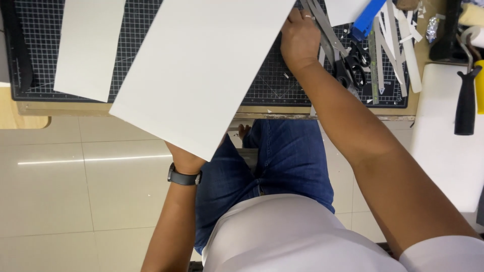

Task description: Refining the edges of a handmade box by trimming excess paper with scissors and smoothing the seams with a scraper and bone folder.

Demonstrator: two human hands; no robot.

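Observation:
A large white sheet of card (201, 65) lies slanted over the dark gridded cutting mat (282, 85) and juts past the table's near edge. My left hand (184, 157), with a black watch at the wrist, holds the sheet's near corner from underneath; its fingers are hidden by the card. My right hand (298, 38) grips the sheet's far right edge over the mat. A second, smaller white sheet (88, 48) rests on the mat to the left.
Right of my right hand lie black-handled scissors (353, 65), a metal ruler (374, 65), a blue tool (368, 17) and several white paper strips (408, 55). A black-handled tool (466, 100) sits on a white surface at the far right. Below is a tiled floor (75, 191).

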